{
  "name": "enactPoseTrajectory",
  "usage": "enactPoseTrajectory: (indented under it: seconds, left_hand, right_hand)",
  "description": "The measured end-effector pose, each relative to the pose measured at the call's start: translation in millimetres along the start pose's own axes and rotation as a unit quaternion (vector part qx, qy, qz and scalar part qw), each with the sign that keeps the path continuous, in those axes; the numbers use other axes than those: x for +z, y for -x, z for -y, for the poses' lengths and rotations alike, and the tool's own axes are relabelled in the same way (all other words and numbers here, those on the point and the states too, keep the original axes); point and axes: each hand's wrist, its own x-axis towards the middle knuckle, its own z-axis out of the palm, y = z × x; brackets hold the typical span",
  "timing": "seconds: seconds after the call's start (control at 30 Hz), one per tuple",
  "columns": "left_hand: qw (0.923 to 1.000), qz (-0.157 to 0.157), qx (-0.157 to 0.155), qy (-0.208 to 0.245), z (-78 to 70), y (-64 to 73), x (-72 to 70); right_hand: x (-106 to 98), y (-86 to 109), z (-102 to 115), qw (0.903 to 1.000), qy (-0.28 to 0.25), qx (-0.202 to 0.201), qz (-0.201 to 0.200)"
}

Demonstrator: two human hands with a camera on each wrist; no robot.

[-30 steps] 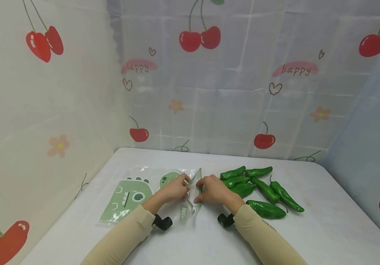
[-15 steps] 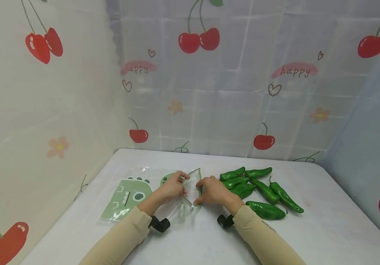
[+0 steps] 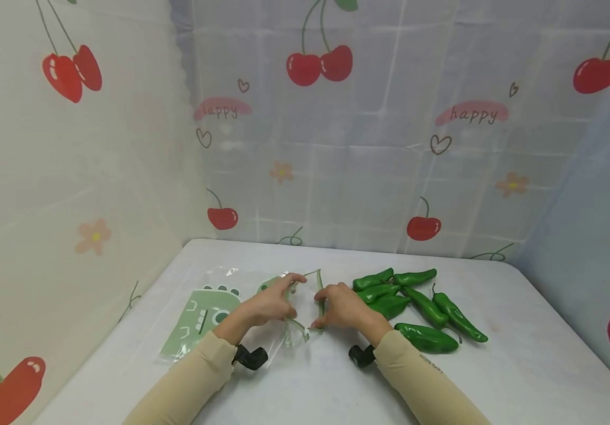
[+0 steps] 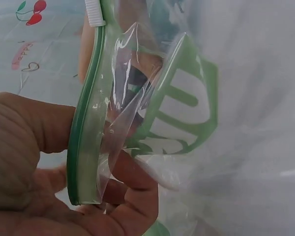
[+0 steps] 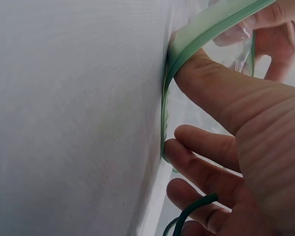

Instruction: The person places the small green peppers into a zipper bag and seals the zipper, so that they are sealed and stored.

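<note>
A big cherry sheet [image 3: 336, 177] hangs behind the white table [image 3: 310, 389]. The biggest thing lying on the table is a clear bag [image 3: 190, 330] with green monster pictures. Its long way runs from left to right, and its mouth is at the right end, the side nearest the green peppers [image 3: 427, 307]. I count 7 of them, in a loose bunch on the other side of the right hand [image 3: 343, 306]. So that hand sits between the bag and the bunch, and it is much nearer to the peppers than the left hand [image 3: 263, 307] is. I think that matters most here. The pepper closest to the person [image 3: 427, 338] lies mostly sideways, with its stem end pointing away from the right hand. Both hands are busy with the bag: the left hand grips 1 lip between its thumb and fingers, and the right hand holds the other lip, thumb at the top and fingers lower down. The lips stand apart with a gap between them. Along the left lip runs a green strip [image 4: 83, 142], and a tiny white slider [image 4: 94, 12] sits on it.
</note>
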Motion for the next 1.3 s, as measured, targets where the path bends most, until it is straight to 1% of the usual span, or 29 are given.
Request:
enactPoseTrajectory:
  seconds: [0.07, 0.13, 0.2, 0.3, 0.47, 0.63, 0.7, 0.8, 0.87, 0.93, 1.0, 1.07, 1.17, 1.3]
  left_hand:
    - [0.9995, 0.02, 0.005, -0.022, -1.5, 2.3, -0.6]
    - [0.9984, 0.03, 0.012, -0.047, -3.4, 4.3, -0.7]
    - [0.9974, 0.033, 0.013, -0.063, -5.0, 5.7, -0.4]
    - [0.9963, 0.026, 0.013, -0.081, -6.6, 7.2, -0.1]
    - [0.9965, 0.03, 0.013, -0.077, -5.2, 7.2, -0.7]
    - [0.9966, 0.048, 0.019, -0.065, -4.3, 6.1, -4.2]
    - [0.9968, 0.059, 0.025, -0.048, -4.3, 6.0, -6.3]
    - [0.9963, 0.081, 0.03, -0.004, -2.5, 5.6, -10.0]
    - [0.9943, 0.097, 0.034, 0.029, -0.3, 5.3, -12.3]
    - [0.992, 0.109, 0.037, 0.052, 1.7, 4.8, -14.6]
    - [0.9906, 0.112, 0.041, 0.067, 3.3, 4.4, -16.8]
    - [0.9904, 0.106, 0.046, 0.076, 5.0, 3.7, -18.8]
    - [0.9879, 0.098, 0.051, 0.109, 7.5, 2.4, -21.3]
    - [0.9797, 0.104, 0.057, 0.162, 15.1, -0.9, -23.8]
  right_hand:
    - [0.0, -0.1, -0.2, 1.0, -0.001, -0.002, 0.001]
    - [-0.5, 0.0, -0.3, 1.0, -0.001, -0.007, -0.002]
    - [-0.8, 0.5, -0.3, 0.9999, 0.001, -0.013, -0.006]
    - [-1.4, 0.8, -0.3, 0.9998, 0.003, -0.015, -0.009]
    - [-0.8, 0.2, -0.2, 1.0, 0.005, -0.005, -0.007]
    - [-0.8, 0.9, 0.3, 1.0, 0.007, -0.003, -0.005]
    - [-1.1, 1.3, 0.3, 0.9999, 0.009, -0.001, -0.004]
    - [-1.2, 1.8, 0.4, 0.9999, 0.014, 0.0, -0.003]
    - [-1.3, 1.9, 0.3, 0.9999, 0.016, 0.0, -0.003]
    - [-1.1, 2.1, 0.3, 0.9998, 0.017, 0.0, -0.003]
    - [-1.3, 2.3, 0.3, 0.9998, 0.019, 0.0, -0.003]
    - [-1.2, 2.0, 0.0, 0.9997, 0.022, -0.002, -0.005]
    - [-1.2, 1.6, -0.3, 0.9997, 0.023, -0.002, -0.008]
    - [-1.5, 2.2, -0.4, 0.9998, 0.018, 0.002, -0.008]
